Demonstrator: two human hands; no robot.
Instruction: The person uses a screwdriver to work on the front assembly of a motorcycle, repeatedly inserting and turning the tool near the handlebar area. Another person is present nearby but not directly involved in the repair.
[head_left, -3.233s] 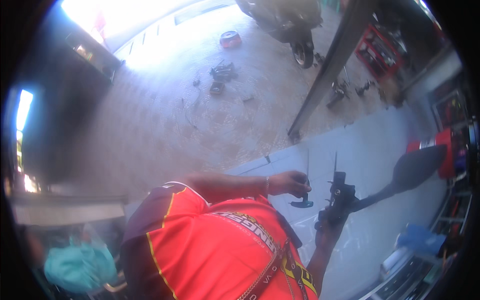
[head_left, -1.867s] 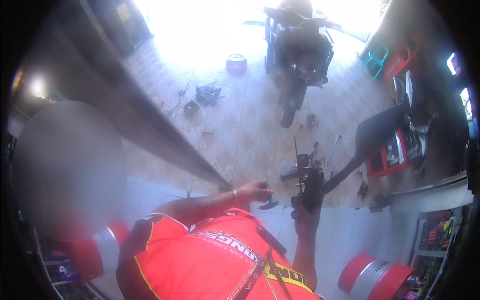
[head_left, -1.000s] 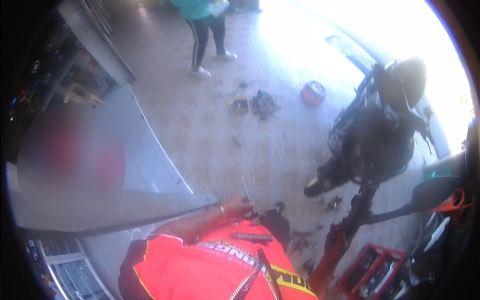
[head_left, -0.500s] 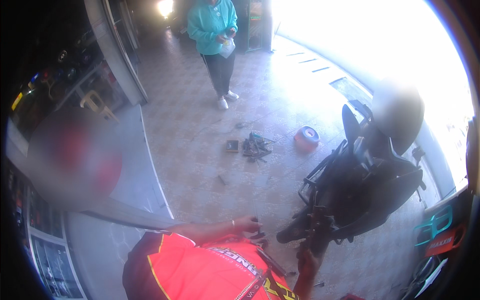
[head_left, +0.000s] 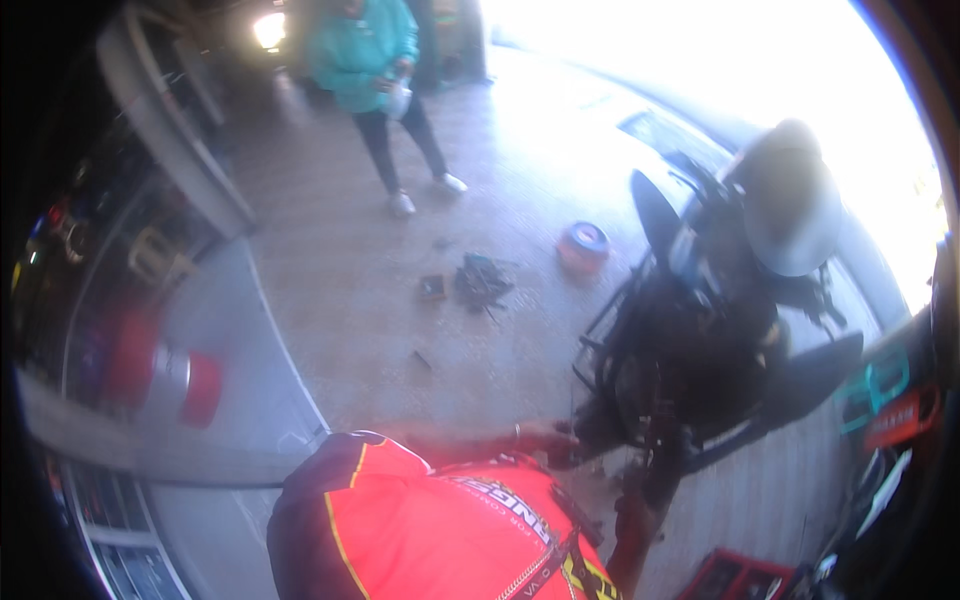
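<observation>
A dark motorcycle (head_left: 690, 350) stands to the right, in front of me. My left hand (head_left: 553, 442) reaches from a red sleeve to the motorcycle's near lower end; its fingers are smeared by motion against the dark parts, so any grip or held thing is hidden. Close to the same end of the motorcycle, lower and to the right, is my right hand (head_left: 635, 505). It is dim and blurred, and I cannot make out its fingers or whether it touches the machine.
Dark tools (head_left: 484, 280) lie heaped on the tiled floor beside a small box (head_left: 433, 288). A reddish tub (head_left: 583, 250) stands to their right. A person in a teal hoodie (head_left: 365, 50) stands beyond. A red case (head_left: 735, 578) lies at the lower right.
My left hand has moved right, from over the floor to the motorcycle's near end; a small dark thing showed at its fingers before. The view has shifted, and the standing person's feet are wider apart.
</observation>
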